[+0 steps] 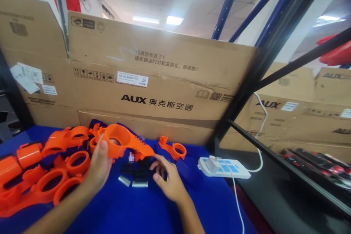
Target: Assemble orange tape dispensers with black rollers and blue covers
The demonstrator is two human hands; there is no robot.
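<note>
My left hand (pixel 99 168) holds up an orange plastic part with a round ring (pixel 120 144), thumb pressed on the ring's rim. My right hand (pixel 167 179) rests on the blue table cloth (pixel 137 208), fingers curled over a small pile of black pieces (pixel 137 170). What those fingers grip, if anything, is hidden. Two small grey metal pieces (pixel 133 182) lie just in front of the black pile. A heap of similar orange ring parts (pixel 46 172) sits to the left of my left hand.
One more orange part (pixel 173 148) lies behind my right hand. A white power strip (pixel 223 166) with a white cable (pixel 261 142) sits at the table's right edge. Big AUX cardboard boxes (pixel 153 80) wall off the back. A dark metal shelf frame (pixel 246 95) stands on the right.
</note>
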